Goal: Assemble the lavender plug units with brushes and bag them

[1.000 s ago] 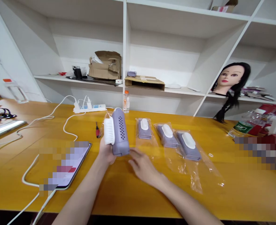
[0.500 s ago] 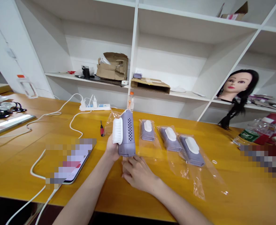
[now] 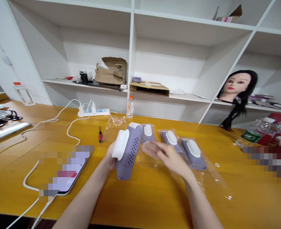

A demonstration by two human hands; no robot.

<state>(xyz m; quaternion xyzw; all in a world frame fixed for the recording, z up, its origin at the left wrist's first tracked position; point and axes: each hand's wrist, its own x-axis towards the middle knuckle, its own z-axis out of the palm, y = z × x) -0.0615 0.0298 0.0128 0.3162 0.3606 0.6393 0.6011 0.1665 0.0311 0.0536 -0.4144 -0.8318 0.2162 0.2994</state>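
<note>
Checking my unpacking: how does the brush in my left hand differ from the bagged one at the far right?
The lavender brush in the left hand is unbagged; the far-right brush sits in clear plastic. The held one is raised and tilted; the other lies flat on the wooden table. The held one shows rows of holes and white bristles; the other, a white oval top. Both have lavender bodies.

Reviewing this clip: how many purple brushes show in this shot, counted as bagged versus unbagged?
Bagged purple brushes: 3
Unbagged purple brush, held in the left hand: 1
Total: 4
</note>
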